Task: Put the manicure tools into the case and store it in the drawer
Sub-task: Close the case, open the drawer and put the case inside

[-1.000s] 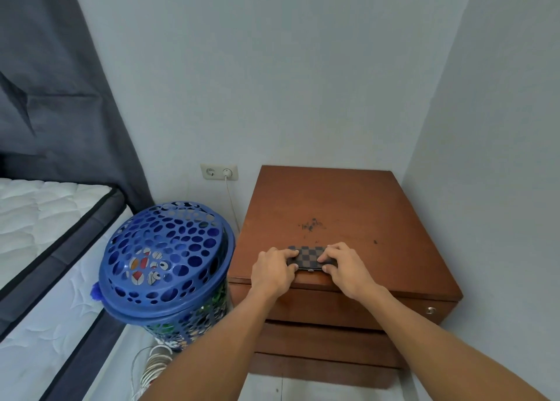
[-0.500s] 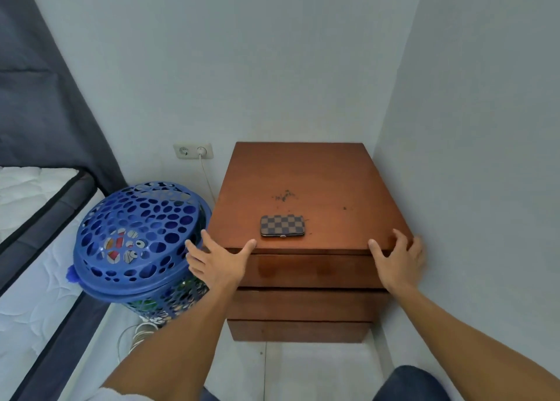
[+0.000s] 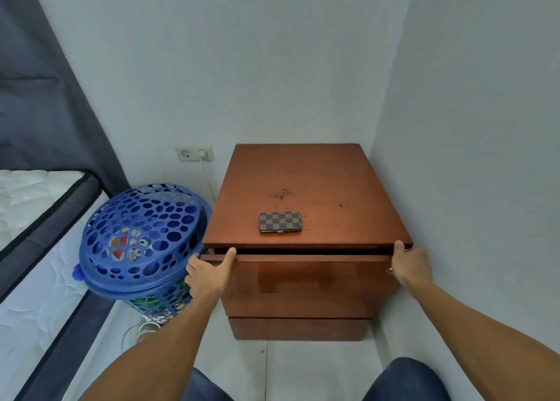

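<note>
Step in hand, as judged: opening the top drawer [image 3: 303, 260] of the wooden nightstand [image 3: 303, 188]; best drawn evenly on both ends so it does not rack, far enough to admit the case. Left hand [image 3: 209, 275] grips the drawer's left end, thumb over the top edge; right hand [image 3: 409, 264] clasps the right end likewise, both forearms extended, a narrow gap showing. Checkered case [image 3: 280, 222] lies shut on the nightstand top, just behind the front edge, apart from both hands.

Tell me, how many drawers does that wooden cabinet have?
3 drawer fronts show: the top drawer, pulled slightly open by both hands, a middle drawer shut below it, and a bottom drawer by the floor.
</note>
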